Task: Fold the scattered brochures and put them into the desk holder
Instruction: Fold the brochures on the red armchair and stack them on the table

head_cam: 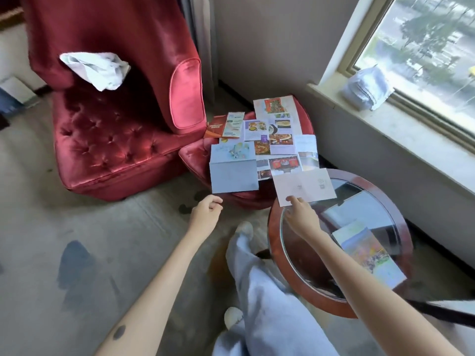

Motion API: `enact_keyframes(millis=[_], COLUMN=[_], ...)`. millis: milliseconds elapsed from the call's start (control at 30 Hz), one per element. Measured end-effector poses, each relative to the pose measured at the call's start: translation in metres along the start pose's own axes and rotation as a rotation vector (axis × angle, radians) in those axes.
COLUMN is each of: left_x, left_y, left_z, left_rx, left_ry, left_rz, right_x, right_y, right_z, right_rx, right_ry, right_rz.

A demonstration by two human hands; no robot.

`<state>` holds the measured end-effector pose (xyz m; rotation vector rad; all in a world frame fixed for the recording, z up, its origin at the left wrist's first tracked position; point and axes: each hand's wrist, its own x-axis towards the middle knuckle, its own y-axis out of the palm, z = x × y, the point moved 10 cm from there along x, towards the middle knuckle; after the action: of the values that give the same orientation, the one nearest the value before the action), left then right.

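Head view: a red armchair at the left carries a crumpled white cloth. The left hand hovers loosely curled, holding nothing, just below a grey-blue sheet. Unfolded brochures lie overlapping on a red footstool. The right hand pinches the near edge of a pale brochure over the round glass table's rim. One colourful brochure rests on the glass.
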<state>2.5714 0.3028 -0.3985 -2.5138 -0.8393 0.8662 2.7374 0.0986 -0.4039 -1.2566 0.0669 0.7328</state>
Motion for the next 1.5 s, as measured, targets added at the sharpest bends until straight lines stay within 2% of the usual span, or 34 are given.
enact_keyframes(millis=[167,267,433,733,867,1067,1300,1433,1500], left_x=[0.077,0.122,0.181,0.261,0.308,0.376,0.405,0.415,0.416], left_y=[0.035,0.051,0.06,0.1,0.097,0.089,0.105,0.116,0.118], left_z=[-0.012,-0.034,-0.064,-0.045,-0.02,0.022,0.069,0.079,0.081], left_rx=[0.099,0.207,0.275,0.404,0.494,0.669,0.844,0.864,0.838], left_ry=[-0.056,-0.023,0.023,-0.016,-0.033,0.034,0.123,0.201,0.213], left_rz=[0.153,0.267,0.353,0.535,0.541,0.547,0.591,0.519,0.482], right_x=[0.067,0.105,0.152,0.197,0.227,0.294,0.346,0.359,0.361], right_y=[0.011,0.009,-0.003,0.002,0.022,0.082,0.146,0.17,0.172], right_z=[-0.005,-0.003,-0.001,-0.014,0.0,0.027,0.017,0.007,0.006], right_rx=[0.064,0.1,0.09,0.042,0.085,0.19,0.237,0.263,0.31], right_ry=[0.134,0.196,0.259,0.321,0.336,0.401,0.464,0.461,0.447], right_rz=[0.018,0.05,0.059,0.104,0.134,0.216,0.27,0.335,0.302])
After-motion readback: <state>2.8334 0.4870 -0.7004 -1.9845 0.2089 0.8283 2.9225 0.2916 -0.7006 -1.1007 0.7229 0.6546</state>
